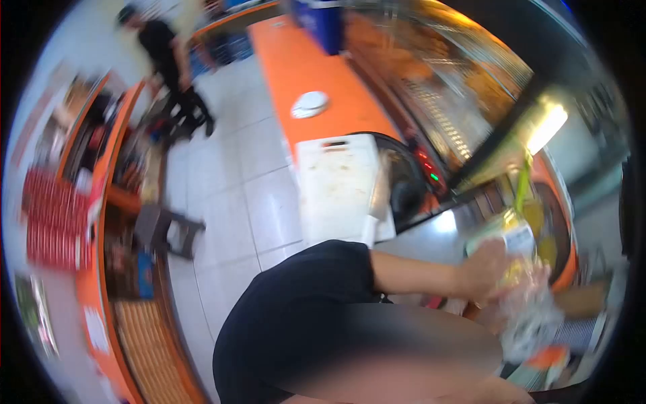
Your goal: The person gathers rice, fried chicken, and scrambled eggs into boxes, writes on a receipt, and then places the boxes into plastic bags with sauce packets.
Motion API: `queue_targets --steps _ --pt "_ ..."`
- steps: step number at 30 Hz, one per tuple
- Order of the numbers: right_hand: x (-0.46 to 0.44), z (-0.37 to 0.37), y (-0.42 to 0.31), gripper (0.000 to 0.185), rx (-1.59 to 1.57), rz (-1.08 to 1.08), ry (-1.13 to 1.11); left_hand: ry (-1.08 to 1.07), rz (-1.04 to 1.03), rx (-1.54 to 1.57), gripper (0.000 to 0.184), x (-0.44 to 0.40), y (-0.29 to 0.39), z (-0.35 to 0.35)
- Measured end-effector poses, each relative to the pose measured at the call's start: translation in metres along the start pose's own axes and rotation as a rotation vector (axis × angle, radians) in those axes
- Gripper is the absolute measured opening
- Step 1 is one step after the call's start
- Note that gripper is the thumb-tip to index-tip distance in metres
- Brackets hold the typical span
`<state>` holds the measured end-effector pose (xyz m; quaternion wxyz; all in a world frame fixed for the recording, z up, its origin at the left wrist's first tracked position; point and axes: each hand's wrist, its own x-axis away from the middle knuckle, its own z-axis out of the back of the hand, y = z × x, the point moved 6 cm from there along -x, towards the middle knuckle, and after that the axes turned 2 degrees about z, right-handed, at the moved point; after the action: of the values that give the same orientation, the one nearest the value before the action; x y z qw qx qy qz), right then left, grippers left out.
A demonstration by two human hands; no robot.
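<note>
My left hand (483,271) reaches to the right from a black short sleeve, its fingers closed at a crumpled clear plastic bag (531,320). Something yellow shows through the top of the bag. Beside the fingers, a pale green and white packet (506,236) lies close to the knuckles. A patch of skin below the bag seems to be part of my right hand (494,318). Its fingers are mostly hidden by the bag and by blur, so I cannot make out its grip.
A white cutting board (336,185) with a wide knife (378,202) lies on the orange counter (286,67). White round lids (310,104) sit farther along. A lit glass food case (437,87) runs beside it. A person (168,60) in black stands near a grey stool (168,229).
</note>
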<state>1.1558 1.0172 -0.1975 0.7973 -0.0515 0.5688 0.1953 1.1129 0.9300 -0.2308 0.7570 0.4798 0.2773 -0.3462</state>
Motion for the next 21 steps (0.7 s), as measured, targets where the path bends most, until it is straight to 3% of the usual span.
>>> queue_targets --steps 2,3,5,7,9,13,21 --pt "-0.003 -0.005 0.017 0.033 0.019 0.316 -0.004 0.049 -0.023 0.038 0.065 0.004 0.001 0.021" --pt "-0.007 -0.007 0.010 0.033 0.007 0.334 0.009 0.079 -0.089 0.082 0.067 0.014 0.007 0.032" --pt "-0.031 0.000 -0.008 0.030 0.007 0.271 0.041 0.116 -0.156 0.102 0.068 0.013 0.022 0.057" --pt "-0.026 -0.019 -0.020 0.029 -0.003 0.246 0.054 0.111 -0.075 0.019 0.069 0.019 0.003 0.069" --pt "-0.010 -0.048 -0.007 0.031 -0.125 -0.009 -0.029 0.169 -0.062 -0.026 0.068 0.023 -0.009 0.084" --pt "-0.014 -0.073 -0.038 0.031 -0.093 0.199 0.031 0.202 -0.039 -0.108 0.067 0.033 -0.021 0.114" --pt "-0.025 -0.100 -0.099 0.032 -0.270 0.060 0.012 0.283 0.052 -0.243 0.064 0.044 -0.042 0.160"
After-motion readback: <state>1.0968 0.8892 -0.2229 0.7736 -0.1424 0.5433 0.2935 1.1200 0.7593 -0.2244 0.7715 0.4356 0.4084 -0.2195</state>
